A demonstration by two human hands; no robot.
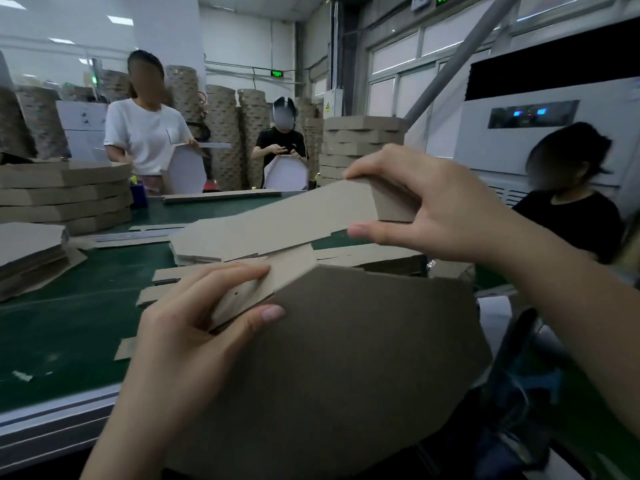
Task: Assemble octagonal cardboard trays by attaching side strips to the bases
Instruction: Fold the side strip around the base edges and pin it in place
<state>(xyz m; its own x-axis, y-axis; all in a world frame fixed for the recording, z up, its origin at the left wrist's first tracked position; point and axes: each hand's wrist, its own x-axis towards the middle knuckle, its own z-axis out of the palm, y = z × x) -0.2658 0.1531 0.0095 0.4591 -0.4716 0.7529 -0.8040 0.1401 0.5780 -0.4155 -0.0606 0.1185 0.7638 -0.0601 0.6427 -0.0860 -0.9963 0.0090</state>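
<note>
A brown octagonal cardboard base [346, 358] tilts up in front of me, its underside facing the camera. A long brown side strip [294, 216] runs from the base's upper left edge up to the right. My left hand [194, 327] pinches the strip's lower end against the base's edge, thumb on the base side and fingers over the strip. My right hand [426, 202] grips the strip's folded free end, thumb below and fingers on top.
The green table [69, 323] carries loose strips [156, 292] and a pile of flat bases [31, 251] at left. Stacks of finished trays [65, 195] stand at left and at the back [360, 147]. Three other people work around the table.
</note>
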